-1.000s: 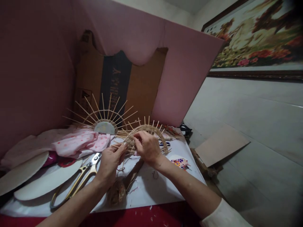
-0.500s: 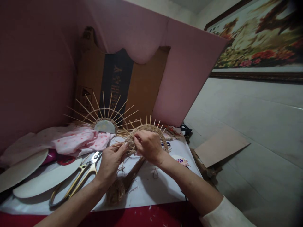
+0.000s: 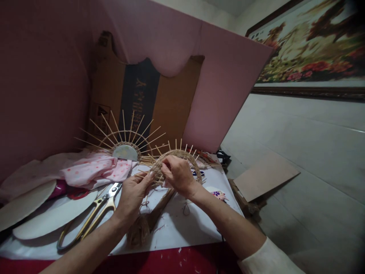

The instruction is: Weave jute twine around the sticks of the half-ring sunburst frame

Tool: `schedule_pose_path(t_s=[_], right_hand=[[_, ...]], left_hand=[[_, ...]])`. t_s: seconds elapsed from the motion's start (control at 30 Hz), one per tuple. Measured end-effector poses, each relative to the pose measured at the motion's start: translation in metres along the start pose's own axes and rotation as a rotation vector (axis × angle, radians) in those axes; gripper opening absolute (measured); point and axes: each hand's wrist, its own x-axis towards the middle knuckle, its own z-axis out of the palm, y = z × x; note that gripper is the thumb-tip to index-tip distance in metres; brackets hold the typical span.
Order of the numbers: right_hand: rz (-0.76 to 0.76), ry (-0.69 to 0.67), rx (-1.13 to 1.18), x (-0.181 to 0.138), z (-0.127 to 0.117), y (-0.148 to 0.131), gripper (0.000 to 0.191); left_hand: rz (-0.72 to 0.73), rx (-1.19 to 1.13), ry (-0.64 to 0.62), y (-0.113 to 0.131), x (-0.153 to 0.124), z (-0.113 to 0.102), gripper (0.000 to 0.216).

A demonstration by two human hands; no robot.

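Note:
A half-round wicker piece (image 3: 182,153), woven of tan strands with short sticks poking out along its curve, stands tilted over the table. My left hand (image 3: 135,192) grips its left lower edge, thumb pressed on the weave. At the front of the arch my right hand (image 3: 179,176) is closed in a pinch; whatever its fingertips hold is hidden. Below the hands lies a bundle of brown strands (image 3: 161,205). Left of my left hand rest large scissors (image 3: 107,207) with gold handles.
Behind stands another half-round frame (image 3: 125,152) with long radiating sticks. Polka-dotted pink cloth (image 3: 91,171) and pale curved panels (image 3: 57,219) lie at left. A pink board (image 3: 225,87) and cardboard (image 3: 176,99) rise behind the table. The table's right edge (image 3: 238,198) drops beside the wall.
Both hands keep nearly the same hold on the wicker piece. My right hand's fingers have shifted very slightly. The whole view has drifted a little.

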Motion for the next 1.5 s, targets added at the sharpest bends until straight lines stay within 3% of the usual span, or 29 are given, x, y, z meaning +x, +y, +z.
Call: schedule_pose_path(t_s=[0.23, 0.47, 0.77, 1.23, 1.4, 1.5], right_hand=[[-0.067, -0.064, 0.129, 0.002, -0.002, 0.009, 0.014], [0.003, -0.039, 0.063, 0.004, -0.003, 0.005, 0.013], [-0.092, -0.138, -0.059, 0.006, -0.001, 0.004, 0.013], [-0.003, 0.036, 0.099, 0.008, 0.011, 0.009, 0.012], [0.168, 0.208, 0.103, 0.015, 0.001, 0.03, 0.017], [0.156, 0.196, 0.199, 0.012, -0.007, 0.033, 0.012]], left_hand=[[-0.009, 0.005, 0.005, -0.004, 0.0, -0.004, 0.032], [-0.015, 0.012, -0.01, -0.008, 0.002, -0.005, 0.029], [-0.017, 0.025, -0.006, -0.009, 0.003, -0.007, 0.031], [-0.009, 0.055, 0.008, 0.002, 0.003, -0.003, 0.04], [-0.024, 0.068, 0.023, -0.004, 0.003, -0.009, 0.039], [-0.029, 0.068, 0.028, -0.005, 0.004, -0.009, 0.042]])
